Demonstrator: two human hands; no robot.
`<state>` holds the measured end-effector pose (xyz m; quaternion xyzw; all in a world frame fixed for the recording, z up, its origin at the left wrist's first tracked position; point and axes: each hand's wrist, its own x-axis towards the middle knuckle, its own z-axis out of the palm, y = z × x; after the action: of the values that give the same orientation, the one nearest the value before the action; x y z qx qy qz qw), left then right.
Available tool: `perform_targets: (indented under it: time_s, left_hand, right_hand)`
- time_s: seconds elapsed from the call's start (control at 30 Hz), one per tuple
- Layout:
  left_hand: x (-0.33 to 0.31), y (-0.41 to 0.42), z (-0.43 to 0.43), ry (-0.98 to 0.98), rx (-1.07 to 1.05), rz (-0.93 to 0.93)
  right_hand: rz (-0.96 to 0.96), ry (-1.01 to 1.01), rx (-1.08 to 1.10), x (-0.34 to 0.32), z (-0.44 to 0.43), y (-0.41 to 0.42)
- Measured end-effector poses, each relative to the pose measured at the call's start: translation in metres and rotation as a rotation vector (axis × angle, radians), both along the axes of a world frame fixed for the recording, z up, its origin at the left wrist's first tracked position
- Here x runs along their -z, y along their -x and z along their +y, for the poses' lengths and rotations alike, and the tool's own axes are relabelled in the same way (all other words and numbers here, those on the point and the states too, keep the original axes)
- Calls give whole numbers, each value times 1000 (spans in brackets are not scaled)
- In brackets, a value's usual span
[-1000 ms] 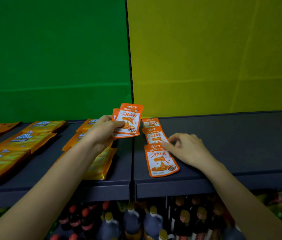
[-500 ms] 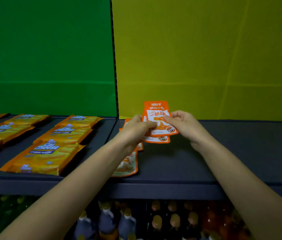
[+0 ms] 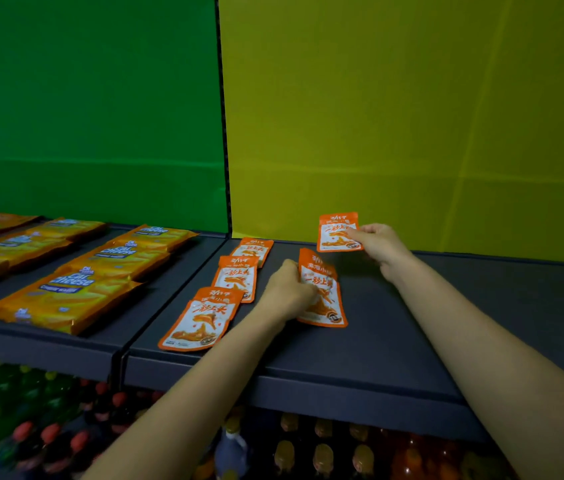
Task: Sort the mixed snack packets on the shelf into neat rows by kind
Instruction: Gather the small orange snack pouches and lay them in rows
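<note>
Three small orange-and-white snack packets lie in a front-to-back row on the dark shelf (image 3: 395,344): near (image 3: 201,320), middle (image 3: 237,277), far (image 3: 253,249). My left hand (image 3: 285,289) grips another such packet (image 3: 324,296), held low over the shelf just right of that row. My right hand (image 3: 379,245) pinches one more orange packet (image 3: 337,233) by its right edge, lifted near the yellow back wall.
Long orange-yellow cheese cracker packs (image 3: 66,296) lie in rows on the left shelf section, before the green wall. A seam (image 3: 169,299) splits the two shelf sections. Bottles (image 3: 322,455) stand on the level below.
The two hands, together on the held packets half a second ago, have parted: the right hand carried one packet right and back, the left lowered its packet toward the shelf. The view shifted.
</note>
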<state>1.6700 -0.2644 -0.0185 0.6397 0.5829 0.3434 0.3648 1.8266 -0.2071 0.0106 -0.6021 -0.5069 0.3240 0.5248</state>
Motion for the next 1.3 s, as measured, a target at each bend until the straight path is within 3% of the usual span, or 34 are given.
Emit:
perform_targets:
  time_s: [0.27,0.4,0.5,0.63,0.8,1.07,1.17,1.3]
  left_hand:
    - [0,-15,9,-214,-48,696]
    - [5,-23,11,-393,-91,939]
    - [7,-25,15,-423,-71,1055]
    - [7,-25,18,-450,-67,1120]
    - [9,-23,24,-433,-85,1070]
    - [7,-21,21,-442,-108,1056]
    - [-3,-12,14,-555,-180,1076]
    - [-27,30,-1,-747,-285,1054]
  right_hand:
    - [-95,43,62,22,34,5]
    - [-338,66,119,31,38,10]
    - [-506,106,113,37,43,11]
    - [-616,112,147,43,49,9]
    - [-680,106,186,43,50,10]
    - [-678,136,192,38,44,7]
    - [-637,90,196,28,38,0]
    - [-623,-125,88,-2,15,2]
